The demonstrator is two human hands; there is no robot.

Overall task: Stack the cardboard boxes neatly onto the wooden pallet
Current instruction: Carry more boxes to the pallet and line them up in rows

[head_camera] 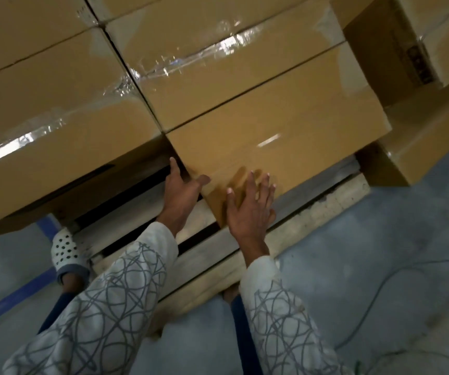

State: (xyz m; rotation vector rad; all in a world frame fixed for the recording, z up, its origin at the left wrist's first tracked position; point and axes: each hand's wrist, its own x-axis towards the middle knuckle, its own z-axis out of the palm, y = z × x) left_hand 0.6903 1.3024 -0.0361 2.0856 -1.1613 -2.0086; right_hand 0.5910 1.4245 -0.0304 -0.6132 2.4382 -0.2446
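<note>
stacked boxes load wooden pallet | current box sits at pallet's near edge, directly ahead of hands, long side along edge | right hand fingers spread flat on front face | left hand fingers straight along left side

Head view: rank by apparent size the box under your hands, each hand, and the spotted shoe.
1. box under the hands
2. left hand and right hand: alike, unranked
3. spotted shoe: smallest, though farther from the camera
</note>
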